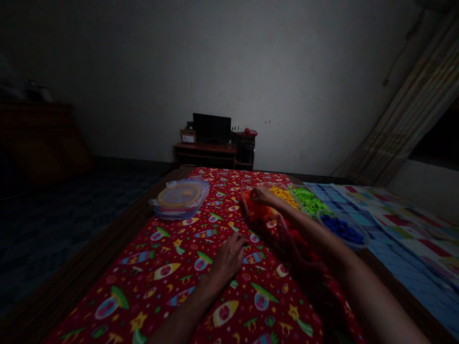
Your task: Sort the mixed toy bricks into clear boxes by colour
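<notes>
My left hand (230, 254) rests on the red patterned tablecloth (215, 234), its fingers loosely bent, a little apart and holding nothing. Farther ahead, my right hand (261, 196) is over a clear container of small orange pieces (263, 211). Its fingertips are drawn together in a pinch, with a spot of orange showing by them; whether a piece is held is too small and dark to tell. Just to the right are small yellow pieces (283, 196) and green pieces (308, 200) in clear containers. Blue pieces (340, 228) fill a round-edged container nearer me. A container with red pieces (299, 246) is partly hidden under my right forearm.
Stacked clear lids (181, 198), one with a yellow ring, lie on the table's left side. A bed with a patterned cover (394, 215) adjoins the table's right. Against the far wall stands a desk (206, 149) with a monitor (212, 128) and a red telephone (251, 132).
</notes>
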Available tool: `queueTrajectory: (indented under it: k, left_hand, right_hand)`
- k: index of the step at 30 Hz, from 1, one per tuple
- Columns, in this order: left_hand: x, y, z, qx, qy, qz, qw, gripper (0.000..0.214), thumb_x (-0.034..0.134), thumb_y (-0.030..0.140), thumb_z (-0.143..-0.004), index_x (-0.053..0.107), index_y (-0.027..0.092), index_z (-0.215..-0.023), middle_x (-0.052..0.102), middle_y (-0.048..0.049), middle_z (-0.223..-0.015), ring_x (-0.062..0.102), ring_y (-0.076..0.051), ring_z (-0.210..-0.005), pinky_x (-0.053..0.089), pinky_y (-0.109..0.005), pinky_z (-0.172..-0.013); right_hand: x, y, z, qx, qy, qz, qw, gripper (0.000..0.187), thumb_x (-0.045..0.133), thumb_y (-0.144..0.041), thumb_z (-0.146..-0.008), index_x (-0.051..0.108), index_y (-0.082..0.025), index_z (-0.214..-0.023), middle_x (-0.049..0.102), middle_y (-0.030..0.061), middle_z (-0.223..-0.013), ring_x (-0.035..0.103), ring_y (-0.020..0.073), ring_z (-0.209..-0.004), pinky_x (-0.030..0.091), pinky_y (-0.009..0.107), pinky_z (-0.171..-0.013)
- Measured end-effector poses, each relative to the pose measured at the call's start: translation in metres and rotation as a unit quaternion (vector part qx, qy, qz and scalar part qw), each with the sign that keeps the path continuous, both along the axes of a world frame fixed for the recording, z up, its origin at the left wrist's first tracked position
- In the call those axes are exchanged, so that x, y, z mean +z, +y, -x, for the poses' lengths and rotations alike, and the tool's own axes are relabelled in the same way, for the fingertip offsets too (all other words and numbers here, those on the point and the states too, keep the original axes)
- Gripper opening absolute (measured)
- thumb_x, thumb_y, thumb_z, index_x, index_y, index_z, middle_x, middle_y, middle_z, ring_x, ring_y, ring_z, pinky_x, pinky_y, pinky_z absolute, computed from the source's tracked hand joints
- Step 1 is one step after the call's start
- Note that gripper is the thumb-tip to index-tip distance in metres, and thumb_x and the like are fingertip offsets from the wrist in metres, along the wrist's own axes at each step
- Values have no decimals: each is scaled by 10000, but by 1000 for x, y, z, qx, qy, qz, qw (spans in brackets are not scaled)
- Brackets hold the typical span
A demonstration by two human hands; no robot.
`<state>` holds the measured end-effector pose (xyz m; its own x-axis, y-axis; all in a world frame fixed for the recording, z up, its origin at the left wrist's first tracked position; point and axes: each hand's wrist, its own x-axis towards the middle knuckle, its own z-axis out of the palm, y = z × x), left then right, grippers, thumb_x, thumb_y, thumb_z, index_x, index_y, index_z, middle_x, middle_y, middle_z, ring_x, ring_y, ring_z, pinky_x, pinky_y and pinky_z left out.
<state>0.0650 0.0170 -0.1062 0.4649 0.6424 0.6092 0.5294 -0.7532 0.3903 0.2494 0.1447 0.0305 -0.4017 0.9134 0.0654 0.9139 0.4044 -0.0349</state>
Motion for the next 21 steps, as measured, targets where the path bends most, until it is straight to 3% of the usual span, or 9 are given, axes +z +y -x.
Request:
queueTrajectory:
  k: [5, 9, 12, 15, 19, 21]
  left_hand:
    - [3, -2, 0, 2, -4, 6, 1000, 255, 404, 102, -862, 549, 209, -1042, 536, -62, -1010, 570, -164, -878, 499, -309, -775]
    - [4, -3, 0, 0, -5, 4, 1000, 256, 414, 87, -853, 555, 202, -1034, 537, -65, -1006, 569, -166, -893, 495, -307, -788]
    - [4, -3, 0, 4, 2, 11, 1000, 251, 414, 87, -852, 553, 195, -1032, 540, -66, -995, 569, -168, -875, 496, -309, -779]
    - [4, -2, 0, 12, 15, 15, 1000, 238, 411, 93, -853, 557, 190, -1014, 542, -64, -978, 570, -171, -853, 499, -308, -759]
    - [5, -2, -1, 15, 16, 23, 999, 236, 408, 102, -856, 562, 195, -1008, 546, -60, -979, 571, -166, -852, 500, -302, -757]
    - [7, -2, -1, 14, 16, 27, 999, 230, 406, 104, -858, 563, 192, -1002, 549, -62, -980, 570, -165, -844, 500, -305, -754]
  right_hand:
    - [-1, 4, 3, -31, 11, 14, 999, 232, 494, -103, -759, 705, -77, -851, 683, 83, -773, 565, 120, -649, 362, 191, -572]
    - [-14, -3, 6, -51, 9, -25, 998, 248, 487, -131, -788, 663, -77, -954, 654, 152, -977, 570, 182, -847, 402, 255, -735]
    - [-22, -7, 7, -39, 22, -76, 996, 251, 500, -177, -810, 623, -124, -1022, 624, 127, -1059, 531, 186, -939, 373, 304, -850]
    - [-17, -5, 4, -30, 42, -95, 994, 207, 492, -175, -810, 637, -105, -940, 637, 111, -948, 526, 163, -843, 376, 268, -774]
    - [8, 1, -12, -77, 65, -69, 993, 222, 440, -95, -784, 655, -63, -737, 604, 77, -682, 476, 108, -607, 311, 219, -564]
    - [18, 1, -22, -79, 82, -42, 993, 201, 465, -92, -763, 660, -65, -724, 595, 58, -651, 455, 88, -555, 286, 209, -524]
